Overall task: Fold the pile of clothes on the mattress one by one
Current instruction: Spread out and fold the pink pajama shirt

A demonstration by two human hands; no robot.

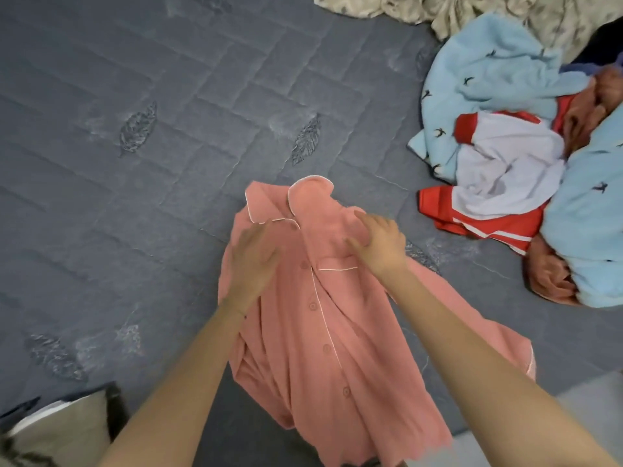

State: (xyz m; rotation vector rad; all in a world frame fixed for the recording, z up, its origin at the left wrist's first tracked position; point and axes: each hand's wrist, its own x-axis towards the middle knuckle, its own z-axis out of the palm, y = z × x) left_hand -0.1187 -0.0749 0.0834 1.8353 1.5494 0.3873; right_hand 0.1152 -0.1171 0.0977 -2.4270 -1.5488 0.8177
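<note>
A pink button-up pyjama shirt point(320, 332) with white piping lies front side up on the grey quilted mattress point(151, 146), collar pointing away from me. My left hand point(253, 257) rests flat on its left shoulder area, fingers straight. My right hand point(381, 241) lies on the right chest above the pocket, fingers spread and relaxed. The pile of clothes point(526, 156) sits at the right: a light blue fleece with small dark birds, a red and white top and a rust-coloured piece.
A beige patterned blanket point(472, 11) lies crumpled at the top right. Folded beige and dark cloth point(57, 429) sits at the bottom left corner. The mattress edge shows at the bottom right, where the shirt hem hangs over it.
</note>
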